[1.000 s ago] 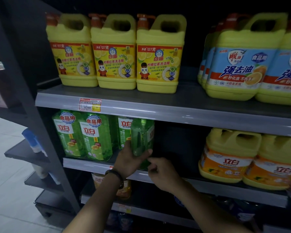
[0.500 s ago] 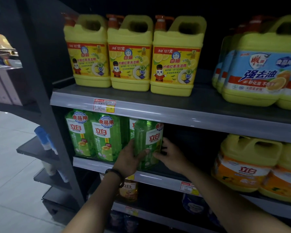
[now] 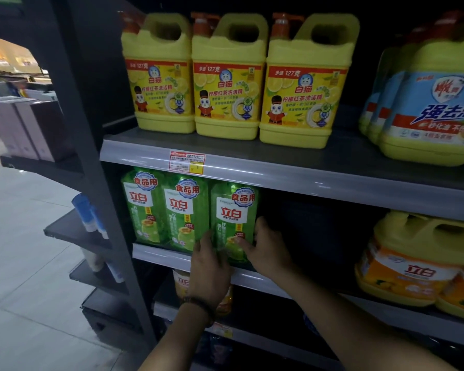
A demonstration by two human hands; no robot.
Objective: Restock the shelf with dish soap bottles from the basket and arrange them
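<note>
A: Head view. Surface and room first?

B: Dark grey store shelving, dim light. Pale tiled floor [image 3: 24,277] to the left, with small side shelves [image 3: 65,231] carrying blue-capped bottles [image 3: 87,216]. The top shelf [image 3: 306,175] has a price tag [image 3: 187,162] on its rim. Three yellow jugs [image 3: 228,97] stand side by side on it, with blue-labelled jugs [image 3: 426,116] well apart to the right.

A: The level below?

B: Middle shelf [image 3: 156,254] — two matching green bottles [image 3: 166,210] upright at its left end, touching each other. Orange-labelled jugs [image 3: 413,266] at the far right, a dark gap between.

A: The task's thing?

B: The green dish soap bottle [image 3: 235,212] stands upright at the front edge of the middle shelf, just beside the second green one, label facing out.

A: Fingers?

B: The left hand [image 3: 209,266], beaded bracelet [image 3: 198,306] at the wrist, holds the bottle's lower left. Its fingers [image 3: 202,239] lie close together, running up the seam between the bottle and its neighbour, thumb on the lower front. The right hand [image 3: 271,250] grips the lower right — thumb laid across the front, fingers curled round the right side, tips hidden behind it.

A: Anything under?

B: An orange bottle [image 3: 181,283] on the shelf beneath, partly hidden by the left wrist.
</note>
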